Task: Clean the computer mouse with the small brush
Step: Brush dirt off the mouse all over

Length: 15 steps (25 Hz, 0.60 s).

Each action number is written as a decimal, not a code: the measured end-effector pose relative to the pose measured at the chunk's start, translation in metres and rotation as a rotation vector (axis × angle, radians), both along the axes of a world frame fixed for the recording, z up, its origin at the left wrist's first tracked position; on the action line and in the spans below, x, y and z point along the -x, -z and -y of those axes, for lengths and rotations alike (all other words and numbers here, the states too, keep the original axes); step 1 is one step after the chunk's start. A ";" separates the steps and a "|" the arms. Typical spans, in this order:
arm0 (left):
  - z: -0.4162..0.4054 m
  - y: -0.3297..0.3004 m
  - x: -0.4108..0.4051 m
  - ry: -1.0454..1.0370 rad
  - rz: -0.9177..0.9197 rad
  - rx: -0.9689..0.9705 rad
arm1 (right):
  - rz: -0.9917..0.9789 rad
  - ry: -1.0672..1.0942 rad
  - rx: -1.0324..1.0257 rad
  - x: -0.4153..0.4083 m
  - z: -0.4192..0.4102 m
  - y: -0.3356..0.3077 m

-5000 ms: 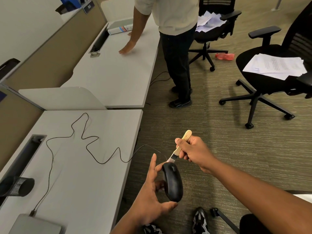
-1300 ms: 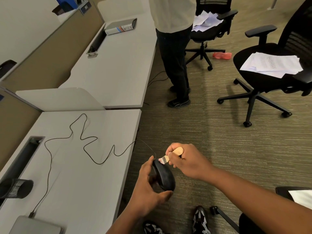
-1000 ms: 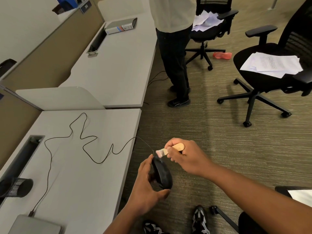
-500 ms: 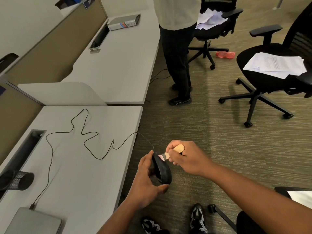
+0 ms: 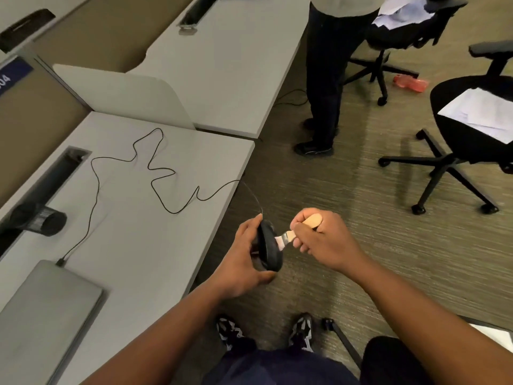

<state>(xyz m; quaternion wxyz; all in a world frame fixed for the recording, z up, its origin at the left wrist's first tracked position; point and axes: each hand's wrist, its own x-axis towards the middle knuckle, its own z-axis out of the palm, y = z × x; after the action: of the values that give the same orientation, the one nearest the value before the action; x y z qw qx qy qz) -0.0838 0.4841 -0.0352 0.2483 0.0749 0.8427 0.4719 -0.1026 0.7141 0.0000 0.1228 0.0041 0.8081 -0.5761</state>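
The left hand (image 5: 241, 257) holds the black, rounded plastic computer mouse (image 5: 268, 247) up in the air, just off the right edge of the pale grey tabletop (image 5: 144, 245) and above the carpet. The mouse is turned on edge, its curved back facing right toward the other hand, presumably so the surface being brushed is open to the tool. The left fingers are wrapped around it, thumb under the near end and fingertips at the far end, which steadies it against the push of the bristles.

The right hand (image 5: 319, 240) is closed around the small brush with a light wooden handle (image 5: 294, 232), fingers curled tight on the handle near the ferrule (a short grip, likely for control). The pale bristles touch the side of the mouse about midway along its length.

The mouse's thin black cable (image 5: 155, 179) runs from its far end back onto the tabletop in loose loops to the closed grey laptop (image 5: 41, 309) at the near left, slack enough that the mouse can be lifted clear.

Brushing looks to be under way; how much is already clean cannot be judged.
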 end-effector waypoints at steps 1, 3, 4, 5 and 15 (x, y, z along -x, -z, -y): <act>0.001 0.001 0.000 -0.004 -0.001 0.004 | -0.007 0.019 0.003 0.000 -0.001 -0.001; 0.002 0.004 -0.001 -0.005 -0.005 0.012 | -0.071 0.046 0.032 0.000 0.000 -0.003; 0.002 0.004 -0.001 -0.005 -0.005 0.011 | -0.095 0.044 0.058 -0.001 0.002 -0.004; 0.002 0.005 -0.001 -0.007 -0.004 0.007 | -0.103 0.024 0.071 -0.001 0.004 -0.004; 0.009 0.000 -0.002 -0.034 0.047 -0.003 | 0.102 -0.052 0.102 0.006 -0.001 -0.007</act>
<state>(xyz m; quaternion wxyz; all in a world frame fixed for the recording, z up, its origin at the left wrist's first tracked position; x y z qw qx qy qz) -0.0815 0.4754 -0.0349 0.2599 0.0501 0.8369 0.4791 -0.1086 0.7148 0.0066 0.1787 0.0063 0.7702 -0.6122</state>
